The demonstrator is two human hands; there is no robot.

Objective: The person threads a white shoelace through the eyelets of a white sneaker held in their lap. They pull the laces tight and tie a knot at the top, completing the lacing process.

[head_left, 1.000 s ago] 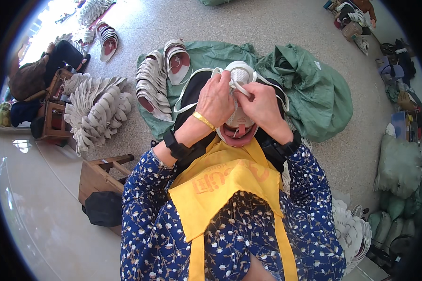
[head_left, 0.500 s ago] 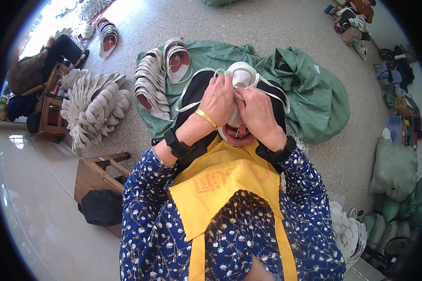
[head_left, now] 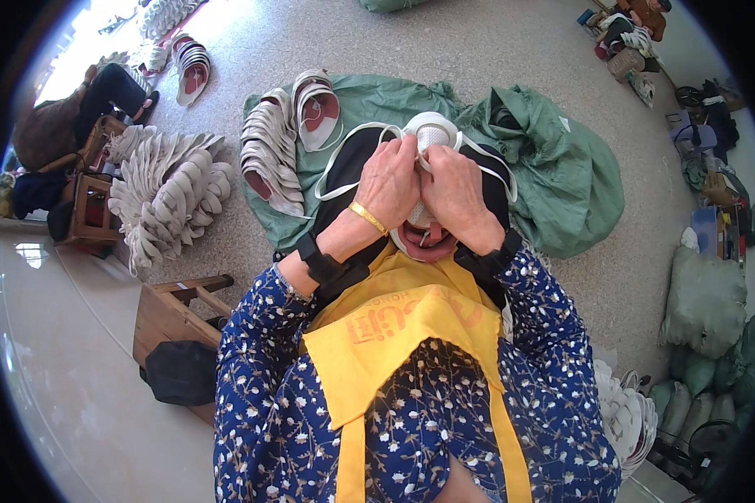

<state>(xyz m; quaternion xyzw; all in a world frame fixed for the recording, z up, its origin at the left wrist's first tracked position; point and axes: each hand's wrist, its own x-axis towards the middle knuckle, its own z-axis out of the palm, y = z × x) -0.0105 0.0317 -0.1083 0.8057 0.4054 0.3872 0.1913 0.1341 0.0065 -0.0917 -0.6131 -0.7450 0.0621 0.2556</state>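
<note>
A white shoe upper point(head_left: 432, 127) with a pink lining rests on my lap, its toe pointing away from me. A white shoelace point(head_left: 330, 164) is threaded near the toe, and its long ends loop out over both thighs. My left hand point(head_left: 388, 183) is closed at the upper's left side, fingertips pinching the lace by the eyelets. Close beside it, my right hand point(head_left: 455, 186) is closed too, thumb and fingers pressed together on the lace at the right side. Both hands hide most of the upper's middle.
Stacked uppers point(head_left: 270, 151) lie on a green sack point(head_left: 365, 94) ahead; another crumpled sack point(head_left: 562, 172) sits right. At left are a heap of uppers point(head_left: 172, 189), a wooden stool point(head_left: 172, 314) and a seated person point(head_left: 109, 92). More uppers point(head_left: 625, 419) lie lower right.
My right hand has shifted slightly left, closer to my left hand, and its forearm has drawn inward. My left hand has barely moved.
</note>
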